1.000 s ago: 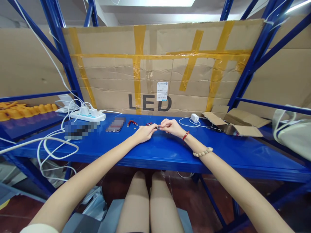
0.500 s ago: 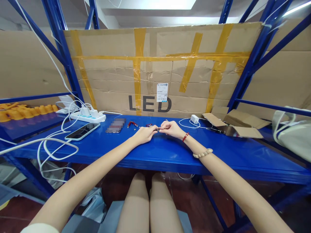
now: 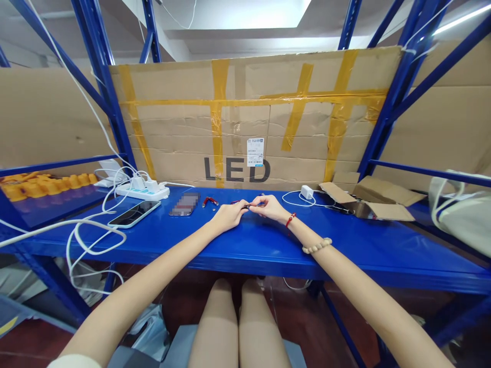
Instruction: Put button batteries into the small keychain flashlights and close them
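Above the blue tabletop (image 3: 307, 245), my left hand (image 3: 229, 216) and my right hand (image 3: 269, 208) meet fingertip to fingertip. Between them is a small dark piece (image 3: 246, 206), too small and too covered to name. The left fingers are closed around one end of it. At the other end, the right thumb and forefinger pinch, with a gap showing behind the fingertips. Left of my hands lies a red-handled hand tool (image 3: 209, 202), which looks like small pliers, with a tiny bit beside it. Another red item lies behind the left fingers, mostly hidden.
Two phones, one light-edged (image 3: 135, 214) and one with a blurred screen (image 3: 184, 204), lie left. Beyond them is a white power strip (image 3: 143, 192) with looping cables. A white charger (image 3: 307, 192) and an open cardboard box (image 3: 374, 199) stand right. A taped cardboard sheet (image 3: 184, 133) closes the back.
The view has tipped slightly upward, so the tabletop sits lower in the picture. My hands stay together on the small dark piece, with only a slight shift of the right fingers.
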### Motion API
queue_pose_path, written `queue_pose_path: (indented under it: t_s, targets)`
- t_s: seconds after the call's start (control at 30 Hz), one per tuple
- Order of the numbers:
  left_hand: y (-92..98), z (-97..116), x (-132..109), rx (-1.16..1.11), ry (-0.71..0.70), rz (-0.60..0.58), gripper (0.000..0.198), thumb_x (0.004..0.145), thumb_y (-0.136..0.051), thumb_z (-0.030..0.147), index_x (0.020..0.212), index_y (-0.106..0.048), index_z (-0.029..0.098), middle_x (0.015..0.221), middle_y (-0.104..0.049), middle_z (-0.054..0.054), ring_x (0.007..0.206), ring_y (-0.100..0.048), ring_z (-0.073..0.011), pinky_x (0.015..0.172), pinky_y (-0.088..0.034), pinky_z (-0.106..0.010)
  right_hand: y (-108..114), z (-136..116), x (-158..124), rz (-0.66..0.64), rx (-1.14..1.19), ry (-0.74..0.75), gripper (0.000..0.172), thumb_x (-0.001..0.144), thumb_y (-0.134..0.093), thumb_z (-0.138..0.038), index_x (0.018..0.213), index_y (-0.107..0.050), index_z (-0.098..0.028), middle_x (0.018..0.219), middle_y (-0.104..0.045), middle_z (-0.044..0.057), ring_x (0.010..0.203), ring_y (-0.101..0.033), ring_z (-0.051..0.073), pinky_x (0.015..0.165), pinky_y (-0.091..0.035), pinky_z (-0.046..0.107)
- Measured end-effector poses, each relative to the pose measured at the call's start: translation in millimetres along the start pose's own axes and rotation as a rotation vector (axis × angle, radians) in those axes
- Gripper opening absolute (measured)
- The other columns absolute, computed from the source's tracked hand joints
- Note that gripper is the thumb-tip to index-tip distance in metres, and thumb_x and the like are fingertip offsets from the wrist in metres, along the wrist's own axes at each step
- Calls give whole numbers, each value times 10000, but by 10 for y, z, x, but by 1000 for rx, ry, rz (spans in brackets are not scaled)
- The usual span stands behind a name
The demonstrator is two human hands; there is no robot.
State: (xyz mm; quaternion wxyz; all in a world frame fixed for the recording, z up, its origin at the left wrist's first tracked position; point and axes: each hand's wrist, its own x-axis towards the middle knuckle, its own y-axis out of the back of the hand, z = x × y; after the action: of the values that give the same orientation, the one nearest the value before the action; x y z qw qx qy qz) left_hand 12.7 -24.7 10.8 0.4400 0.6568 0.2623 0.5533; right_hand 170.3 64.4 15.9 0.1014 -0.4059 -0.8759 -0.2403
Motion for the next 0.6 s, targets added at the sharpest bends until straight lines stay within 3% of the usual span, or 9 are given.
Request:
queue_pose_path:
  t_s: [0.23, 0.6]
  targets:
    - [-2, -2, 12, 0, 12, 1, 226, 915, -343, 273, 1098, -462, 216, 1026, -656, -50, 870, -650, -206, 691, -489, -276, -1, -17, -3, 9, -4, -10, 421, 515, -726, -506, 650, -591, -130, 425, -487, -56, 347, -373, 33, 344, -296, 174]
    - [39, 28, -5, 14, 22, -2, 221, 913, -345, 273, 1086, -473, 217, 976, -668, -43, 792, -661, -187, 655, -482, -257, -1, -31, -2, -2, 22, -9, 406, 498, -742, -488, 634, -596, -133, 463, -517, -47, 369, -405, 39, 356, -326, 179]
